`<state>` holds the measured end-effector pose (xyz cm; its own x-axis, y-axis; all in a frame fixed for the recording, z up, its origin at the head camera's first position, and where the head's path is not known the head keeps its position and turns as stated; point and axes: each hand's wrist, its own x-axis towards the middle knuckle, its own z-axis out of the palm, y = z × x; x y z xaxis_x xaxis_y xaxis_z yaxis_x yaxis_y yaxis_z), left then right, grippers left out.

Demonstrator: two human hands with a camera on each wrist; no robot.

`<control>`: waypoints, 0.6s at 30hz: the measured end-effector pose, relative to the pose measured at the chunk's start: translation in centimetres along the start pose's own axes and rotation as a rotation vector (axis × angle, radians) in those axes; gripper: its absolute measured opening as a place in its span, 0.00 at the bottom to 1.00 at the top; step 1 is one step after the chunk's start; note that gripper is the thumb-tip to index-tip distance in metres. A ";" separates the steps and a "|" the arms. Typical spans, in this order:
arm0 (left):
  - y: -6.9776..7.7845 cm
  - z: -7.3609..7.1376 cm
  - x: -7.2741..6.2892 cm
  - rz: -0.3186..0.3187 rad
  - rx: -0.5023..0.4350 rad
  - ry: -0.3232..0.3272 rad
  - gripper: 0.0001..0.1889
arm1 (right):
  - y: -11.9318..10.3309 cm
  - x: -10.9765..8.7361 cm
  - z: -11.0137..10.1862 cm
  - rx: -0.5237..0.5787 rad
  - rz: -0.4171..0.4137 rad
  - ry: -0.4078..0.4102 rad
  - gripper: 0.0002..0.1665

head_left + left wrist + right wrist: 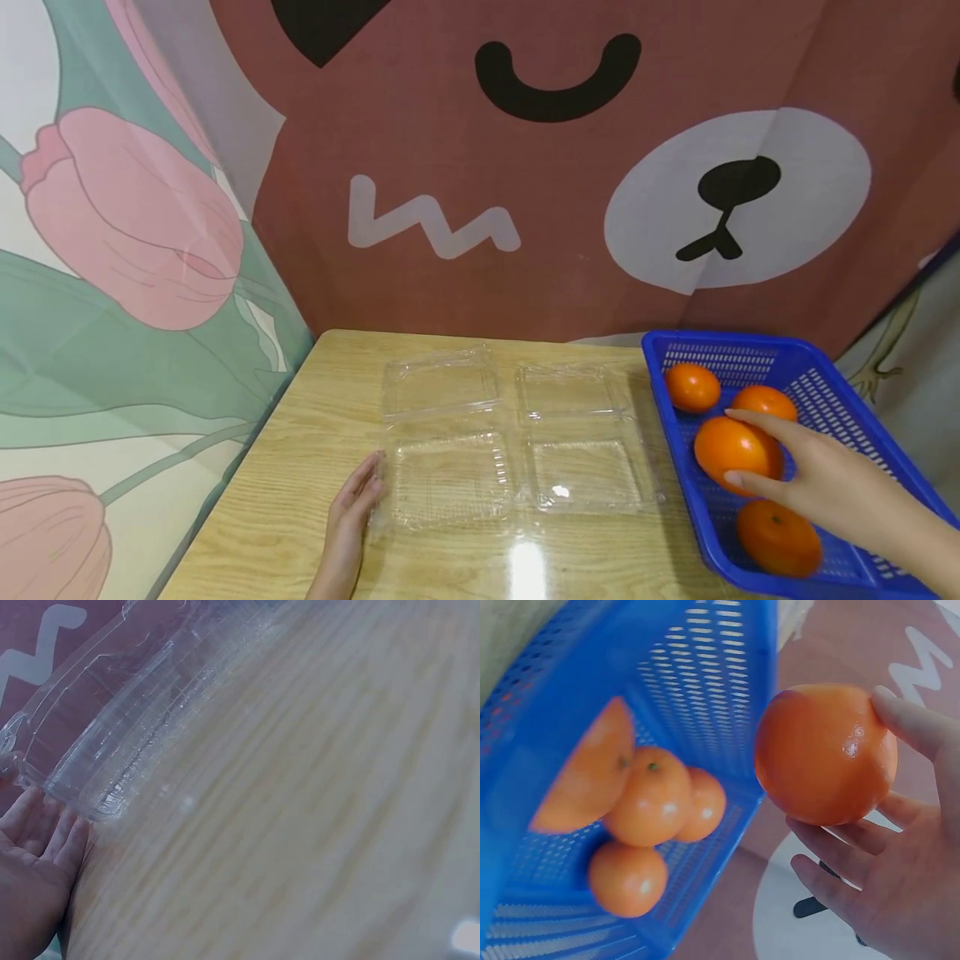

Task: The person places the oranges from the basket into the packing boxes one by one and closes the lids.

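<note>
My right hand (832, 479) grips an orange (826, 754), thumb on one side and fingers on the other. In the head view the fruit overlaps the blue basket (693, 508); in the right wrist view it is up beside the basket's rim. Several more oranges (649, 796) lie inside. On the left, my left hand (351, 508) pinches the near left edge of an opened clear plastic container (450, 479), its fingertips (71, 825) against the wall and the thumb at the rim. This container's lid (441, 385) is folded back.
A second opened clear container (585, 475) lies between the first one and the basket. All stand on a wood-grain table (292, 467). Behind it hangs a cloth with a bear's face (555, 292), and a tulip-print cloth (142, 367) hangs to the left.
</note>
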<state>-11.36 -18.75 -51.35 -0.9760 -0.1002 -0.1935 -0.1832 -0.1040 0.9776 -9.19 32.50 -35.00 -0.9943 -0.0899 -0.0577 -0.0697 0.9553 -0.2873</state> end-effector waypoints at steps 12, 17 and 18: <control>-0.2 -0.2 -0.1 0.022 -0.015 -0.023 0.31 | -5.7 1.4 -0.6 0.120 -0.162 0.035 0.48; -0.2 -0.1 -0.1 0.025 -0.021 -0.033 0.32 | -9.0 2.0 -0.8 0.121 -0.231 0.014 0.44; -0.2 -0.1 -0.1 0.028 -0.023 -0.035 0.32 | -9.7 2.1 -0.7 0.124 -0.244 0.004 0.44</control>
<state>-11.23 -18.85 -51.52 -0.9843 -0.0687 -0.1628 -0.1535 -0.1247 0.9803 -10.71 23.27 -31.64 -0.9495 -0.3121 0.0314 -0.2974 0.8637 -0.4070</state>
